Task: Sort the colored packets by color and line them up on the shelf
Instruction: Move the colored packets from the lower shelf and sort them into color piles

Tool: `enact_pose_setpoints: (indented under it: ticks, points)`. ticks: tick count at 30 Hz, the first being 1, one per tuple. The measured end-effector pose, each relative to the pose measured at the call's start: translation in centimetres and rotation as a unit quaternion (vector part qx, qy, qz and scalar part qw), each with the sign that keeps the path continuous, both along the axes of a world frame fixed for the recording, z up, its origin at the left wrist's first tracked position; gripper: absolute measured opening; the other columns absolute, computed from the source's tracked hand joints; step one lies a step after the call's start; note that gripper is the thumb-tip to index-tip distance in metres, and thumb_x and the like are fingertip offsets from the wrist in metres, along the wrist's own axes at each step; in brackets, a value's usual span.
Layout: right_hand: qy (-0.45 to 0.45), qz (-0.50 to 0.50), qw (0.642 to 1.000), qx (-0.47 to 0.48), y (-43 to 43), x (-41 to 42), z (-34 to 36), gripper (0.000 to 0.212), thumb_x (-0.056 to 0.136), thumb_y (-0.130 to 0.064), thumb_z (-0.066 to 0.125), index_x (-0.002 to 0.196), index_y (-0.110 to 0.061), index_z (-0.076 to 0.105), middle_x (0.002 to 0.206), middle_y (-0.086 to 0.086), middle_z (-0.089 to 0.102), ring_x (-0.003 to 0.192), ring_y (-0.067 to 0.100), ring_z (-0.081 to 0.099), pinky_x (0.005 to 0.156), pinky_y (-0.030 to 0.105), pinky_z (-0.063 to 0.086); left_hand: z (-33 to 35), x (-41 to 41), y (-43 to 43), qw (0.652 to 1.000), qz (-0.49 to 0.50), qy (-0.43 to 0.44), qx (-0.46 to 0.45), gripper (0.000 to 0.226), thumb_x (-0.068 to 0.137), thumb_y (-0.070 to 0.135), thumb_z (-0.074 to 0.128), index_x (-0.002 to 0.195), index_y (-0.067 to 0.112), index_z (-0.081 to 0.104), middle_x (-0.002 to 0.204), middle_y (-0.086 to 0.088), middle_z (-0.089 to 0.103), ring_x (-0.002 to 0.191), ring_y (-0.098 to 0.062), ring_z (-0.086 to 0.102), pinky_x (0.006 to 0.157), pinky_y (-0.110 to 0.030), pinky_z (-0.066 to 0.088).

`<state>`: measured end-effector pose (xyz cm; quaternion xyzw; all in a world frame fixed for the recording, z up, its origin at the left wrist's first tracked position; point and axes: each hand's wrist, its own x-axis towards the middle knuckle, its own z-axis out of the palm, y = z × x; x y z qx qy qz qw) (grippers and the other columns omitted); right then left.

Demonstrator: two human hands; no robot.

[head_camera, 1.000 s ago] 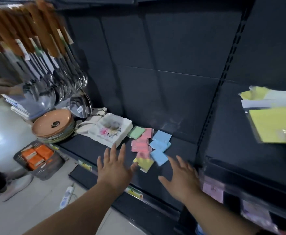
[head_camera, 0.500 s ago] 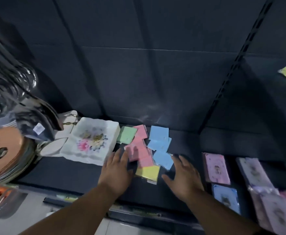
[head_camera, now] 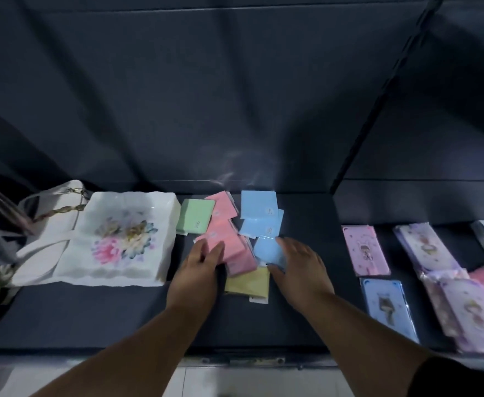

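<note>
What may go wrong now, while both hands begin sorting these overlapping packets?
1. The glossy pink packets overlap and partly cover the flat yellow packet; the left hand resting on them may drag both colours together.
2. The square green packet lies right beside the white floral square plate; pushed leftward, it may slip under the rim.

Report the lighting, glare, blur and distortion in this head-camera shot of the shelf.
Head view: dim, the dark shelf swallows detail; faint pale glare on the back panel above the blue packets; wide-angle bending curves the shelf's front edge; left hand and right hand slightly smeared by motion; card packs at far right soft and blurred.
</note>
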<state>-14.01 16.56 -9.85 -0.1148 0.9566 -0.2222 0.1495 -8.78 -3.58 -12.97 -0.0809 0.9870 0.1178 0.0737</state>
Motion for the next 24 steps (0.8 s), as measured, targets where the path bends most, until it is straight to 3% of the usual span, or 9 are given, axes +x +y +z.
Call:
enact_pose_setpoints:
  ticks: [6, 10, 15, 19, 24]
  points:
    - [-0.007, 0.001, 0.999, 0.04, 0.2, -0.2, 0.2, 0.061, 0.092, -0.02, 0.054, 0.148, -0.023, 0.029, 0.145, 0.0, 0.043, 0.129, 0.022, 0.038, 0.104, 0.032, 0.034, 1.4, -0.8, 0.6, 0.999, 0.042, -0.015, 0.016, 0.058, 0.1, 0.011, 0.032, 0.152, 0.03, 0.016, 0.16, -0.008, 0.013, 0.139, -0.021, 0.035, 0.105, -0.027, 0.038]
    - [-0.032, -0.049, 0.996, 0.062, 0.9, 0.4, 0.9, 0.075, 0.078, -0.033, 0.068, 0.143, -0.022, 0.034, 0.134, 0.002, 0.049, 0.12, 0.023, 0.044, 0.1, 0.032, 0.038, 2.3, 0.1, 1.0, 0.996, 0.064, 0.041, 0.047, 0.048, 0.101, 0.014, 0.034, 0.148, 0.026, 0.033, 0.153, -0.004, 0.035, 0.138, -0.023, 0.036, 0.108, -0.03, 0.035]
    - [-0.028, -0.12, 0.992, -0.038, 1.3, 2.7, 1.5, 0.077, 0.075, -0.042, 0.068, 0.143, -0.026, 0.036, 0.133, -0.003, 0.048, 0.122, 0.018, 0.042, 0.104, 0.033, 0.038, 3.6, 1.5, 1.6, 0.981, 0.1, 0.122, 0.112, 0.036, 0.101, 0.018, 0.04, 0.134, 0.012, 0.053, 0.135, -0.007, 0.057, 0.124, -0.027, 0.051, 0.098, -0.034, 0.042]
    - [-0.039, -0.084, 0.993, -0.069, -0.3, 4.2, 1.5, 0.079, 0.076, -0.044, 0.065, 0.145, -0.027, 0.031, 0.132, -0.004, 0.045, 0.121, 0.016, 0.04, 0.104, 0.034, 0.039, 3.7, 3.0, 2.0, 0.972, 0.105, 0.145, 0.152, 0.032, 0.099, 0.017, 0.044, 0.128, 0.015, 0.058, 0.122, -0.004, 0.065, 0.108, -0.028, 0.061, 0.086, -0.032, 0.048]
    - [-0.048, -0.012, 0.998, -0.038, -2.0, 4.4, 0.2, 0.1, 0.072, -0.041, 0.075, 0.152, -0.026, 0.017, 0.144, -0.006, 0.037, 0.13, 0.017, 0.036, 0.108, 0.031, 0.034, 3.2, 3.8, 2.1, 0.966, 0.099, 0.162, 0.177, 0.032, 0.097, 0.01, 0.048, 0.125, 0.014, 0.062, 0.116, -0.003, 0.068, 0.102, -0.024, 0.065, 0.086, -0.027, 0.047]
